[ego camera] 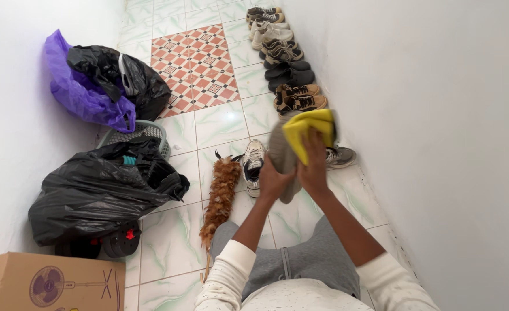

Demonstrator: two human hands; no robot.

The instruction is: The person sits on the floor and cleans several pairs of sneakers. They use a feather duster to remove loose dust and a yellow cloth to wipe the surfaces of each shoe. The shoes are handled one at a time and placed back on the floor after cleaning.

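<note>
Shoe (282,151) gripped by left hand (274,179), cloth-wiped by right hand (313,167).

Both arms rise from the bottom centre of the frame toward its middle, each in a white sleeve pushed back to mid-forearm, the forearms bare. They converge as they go up, so the two hands sit side by side just right of centre. The left hand (273,179) is seen from the back, wrist straight, its fingers curled forward and closed around a shoe (281,154), whose grey sole faces the camera. The right hand (314,168) stands a little higher in the frame, also back to the camera, fingers (318,141) stretched upward and pressed onto a cloth (309,128) against the shoe's upper end.
</note>
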